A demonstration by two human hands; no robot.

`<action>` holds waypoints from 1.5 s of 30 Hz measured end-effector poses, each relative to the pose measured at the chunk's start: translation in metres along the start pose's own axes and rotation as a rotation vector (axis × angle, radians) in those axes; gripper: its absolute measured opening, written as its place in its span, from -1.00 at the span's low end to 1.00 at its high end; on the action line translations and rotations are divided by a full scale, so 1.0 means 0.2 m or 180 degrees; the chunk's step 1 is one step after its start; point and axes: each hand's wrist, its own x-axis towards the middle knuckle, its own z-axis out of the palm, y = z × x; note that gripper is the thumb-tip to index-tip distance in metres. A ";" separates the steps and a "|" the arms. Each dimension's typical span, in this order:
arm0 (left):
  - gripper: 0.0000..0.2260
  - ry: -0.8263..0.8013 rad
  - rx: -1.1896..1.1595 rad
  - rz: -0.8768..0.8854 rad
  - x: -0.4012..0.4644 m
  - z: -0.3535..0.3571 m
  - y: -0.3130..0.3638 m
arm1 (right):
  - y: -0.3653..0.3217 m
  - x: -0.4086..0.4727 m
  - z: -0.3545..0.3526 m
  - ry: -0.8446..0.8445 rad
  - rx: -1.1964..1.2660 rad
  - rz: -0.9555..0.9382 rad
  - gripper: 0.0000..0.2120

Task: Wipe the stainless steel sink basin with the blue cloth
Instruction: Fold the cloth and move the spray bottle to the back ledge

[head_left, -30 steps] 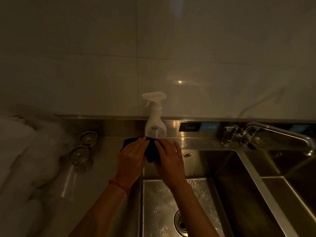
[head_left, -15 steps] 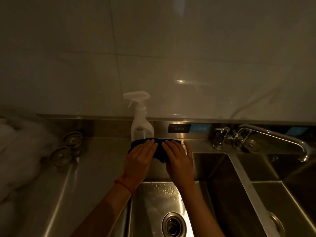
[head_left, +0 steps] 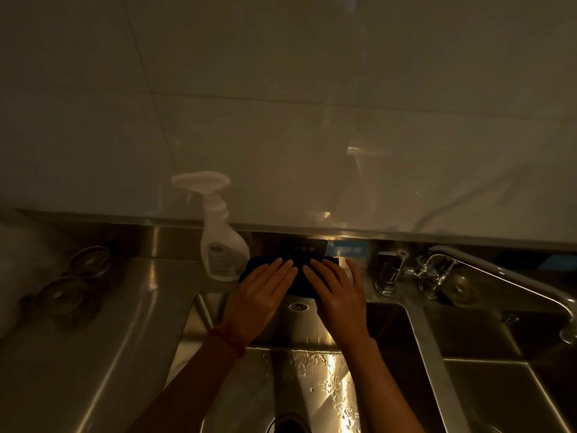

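On sink rim [head_left: 349, 300]: hands [head_left: 299, 292], blue cloth [head_left: 299, 270]

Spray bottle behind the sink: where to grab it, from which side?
Take the spray bottle by its narrow neck under the trigger head, coming from its left. It stands upright against the backsplash, and the cloth with the left hand and right hand flat on it crowds its right. The nozzle also points left, so approach low.

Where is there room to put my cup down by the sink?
The counter left of the basin is bare below the two strainers. It's crowded at the back ledge: spray bottle, both hands on the cloth, and faucet.
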 end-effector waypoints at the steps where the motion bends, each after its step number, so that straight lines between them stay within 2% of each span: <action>1: -0.44 -0.0007 0.0001 0.0016 0.01 0.02 0.00 | 0.02 0.00 0.02 -0.0012 -0.0002 -0.0007 -0.36; 8: -0.48 -0.0030 0.0013 0.0138 0.08 0.20 -0.04 | 0.14 -0.01 0.15 -0.0080 0.0033 0.0019 -0.39; 12: -0.73 0.0150 0.0042 0.0252 0.07 0.31 -0.05 | 0.17 -0.03 0.23 -0.0127 0.0057 -0.0006 -0.44; 13: -0.74 0.0154 0.0029 0.0246 0.06 0.33 -0.06 | 0.18 -0.04 0.25 -0.0137 0.0067 -0.0003 -0.44; 17: -0.51 -0.0131 -0.0119 0.0073 0.03 0.41 -0.07 | 0.19 -0.08 0.33 -0.0352 0.0114 0.0078 -0.42; 20: -0.46 -0.0324 -0.0233 0.0009 0.01 0.46 -0.07 | 0.20 -0.12 0.37 -0.0461 0.0189 0.0126 -0.41; 34: -0.44 -0.0541 -0.0191 -0.0091 0.02 0.52 -0.08 | 0.21 -0.11 0.42 -0.0665 0.0395 0.0276 -0.43; 45: -0.48 -0.0515 -0.0384 -0.0513 0.02 0.49 -0.01 | 0.18 -0.10 0.38 -0.1006 0.0540 0.0587 -0.40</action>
